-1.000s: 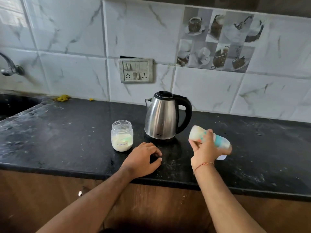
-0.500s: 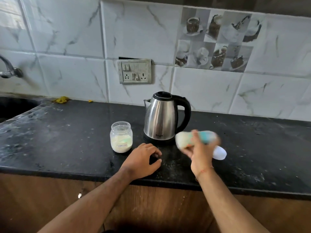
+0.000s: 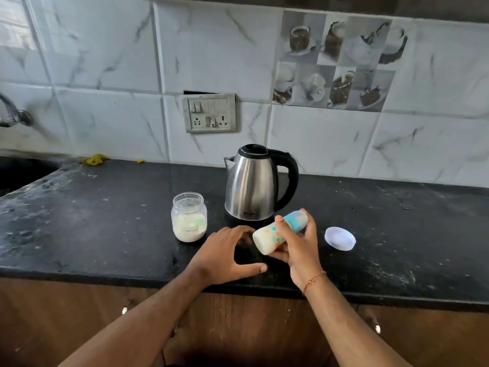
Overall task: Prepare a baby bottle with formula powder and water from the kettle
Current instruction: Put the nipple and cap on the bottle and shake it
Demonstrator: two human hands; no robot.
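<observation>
The right hand (image 3: 299,242) grip clasps the milky, teal-capped plastic baby bottle (image 3: 277,233), now tilted base-down leftward; the left hand (image 3: 225,256) grip stays released, empty beside it.

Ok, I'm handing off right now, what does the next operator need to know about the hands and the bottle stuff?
Right hand: holds the milky-filled baby bottle with blue top, tilted on its side above the black counter.
Left hand: empty, fingers spread, resting on the counter.
Steel electric kettle stands behind; the lidless clear formula jar sits left of it, and the white round lid lies to the right.
Done: bottle appears filled and closed.
Left: likely finish mixing, lid the jar.
</observation>
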